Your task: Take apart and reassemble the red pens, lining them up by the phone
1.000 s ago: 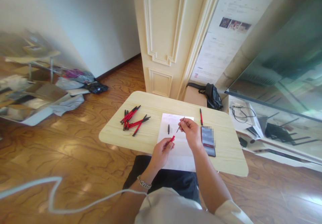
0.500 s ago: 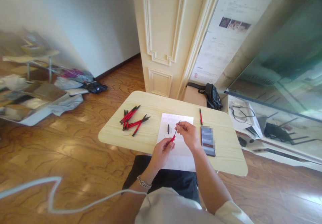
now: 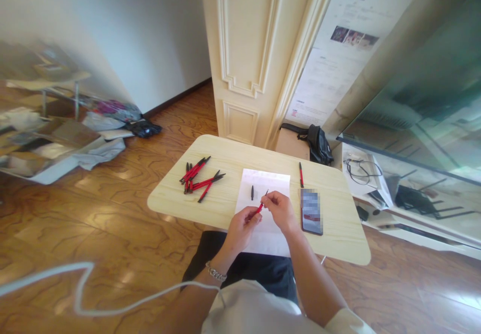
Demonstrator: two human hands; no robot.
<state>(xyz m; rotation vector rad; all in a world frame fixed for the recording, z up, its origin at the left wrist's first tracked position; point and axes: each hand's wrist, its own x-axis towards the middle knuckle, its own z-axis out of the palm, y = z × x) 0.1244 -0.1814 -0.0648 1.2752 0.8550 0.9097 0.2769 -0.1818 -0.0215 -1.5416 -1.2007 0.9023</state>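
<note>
My left hand [image 3: 241, 228] is closed around a red pen barrel [image 3: 259, 208], its open end tilted up and to the right. Pinched in the fingers of my right hand [image 3: 281, 212] is a thin dark pen refill [image 3: 266, 193]. Its tip sticks out above those fingers, while its lower part lines up with the barrel, and how deep it sits is hidden. Both hands are over a white sheet of paper [image 3: 272, 178]. A small black pen cone [image 3: 252, 193] lies on that sheet, just beyond my hands.
Several red and black pens [image 3: 195, 175] lie in a loose pile on the left of the pale wooden table [image 3: 338, 244]. To the right are a single red and black pen [image 3: 301, 175] and a phone [image 3: 311, 212]. A white cable [image 3: 150, 296] crosses by my left forearm.
My right hand has come down closer to my left hand. Less of the refill shows between the right fingers and the red barrel. The cone and the other pens stay put.
</note>
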